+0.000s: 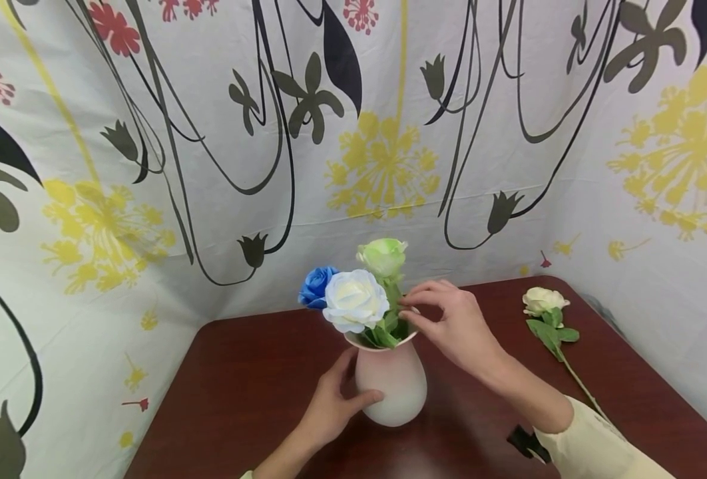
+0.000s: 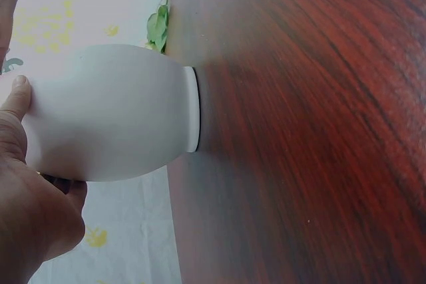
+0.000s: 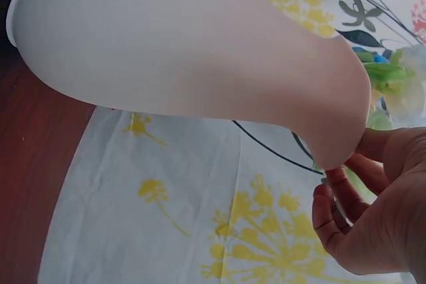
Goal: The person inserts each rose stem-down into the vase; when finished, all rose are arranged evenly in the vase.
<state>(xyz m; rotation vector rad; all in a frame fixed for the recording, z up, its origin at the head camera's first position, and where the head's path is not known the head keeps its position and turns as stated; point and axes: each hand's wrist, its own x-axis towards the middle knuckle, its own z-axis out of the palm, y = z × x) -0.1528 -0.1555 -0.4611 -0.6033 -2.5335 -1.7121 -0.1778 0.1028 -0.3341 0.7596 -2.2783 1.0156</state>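
1. Vase (image 1: 391,386) stands upright near the middle of the table (image 1: 239,386), a little toward the near edge; pale pink-white body, narrow neck.
2. Left hand (image 1: 329,406) cups the vase's lower left side, thumb across the front, fingers curled round the body; the left wrist view shows the thumb (image 2: 16,98) pressed flat on the wall.
3. Right hand (image 1: 458,326) sits at the rim on the right, fingers bent and touching the lip and the leaves; whether it pinches a stem, cannot tell.
4. Progress, judged: three flowers already in the vase; white rose (image 1: 355,299) in front, blue rose (image 1: 315,285) left behind it, green rose (image 1: 382,256) tallest at the far side.
5. Left to do, judged: one cream rose (image 1: 544,301) lies on the table to the right, well apart from the vase, stem running toward the near edge.
6. Surroundings: floral cloth (image 1: 150,166) hangs behind and on both sides; nothing stands between the vase and the loose rose except the right forearm.
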